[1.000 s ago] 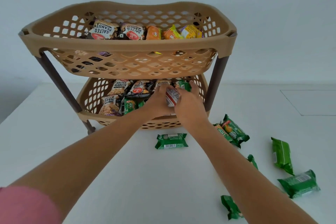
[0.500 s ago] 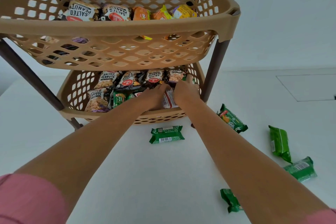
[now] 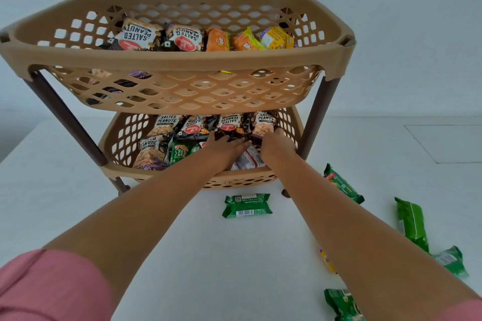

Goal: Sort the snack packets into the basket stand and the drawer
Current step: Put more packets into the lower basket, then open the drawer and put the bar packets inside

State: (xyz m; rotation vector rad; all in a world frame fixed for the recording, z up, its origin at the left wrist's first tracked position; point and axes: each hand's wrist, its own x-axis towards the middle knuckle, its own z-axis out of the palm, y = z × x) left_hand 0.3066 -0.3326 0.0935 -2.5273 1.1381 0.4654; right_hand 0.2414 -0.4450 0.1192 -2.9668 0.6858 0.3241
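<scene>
Hands (image 3: pixel 250 148) deeper in lower basket (image 3: pixel 122 174)

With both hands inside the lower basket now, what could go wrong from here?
1. The lower basket already looks crowded with salted peanut packets; as the left hand and right hand press the white packet in, neighbours may get crushed or pushed over the front rim.
2. The upper basket hangs low over the hands, so pulling out fast might knock it and shake the stand.
3. The green packet on the table lies between the forearms and could be swept away.
</scene>
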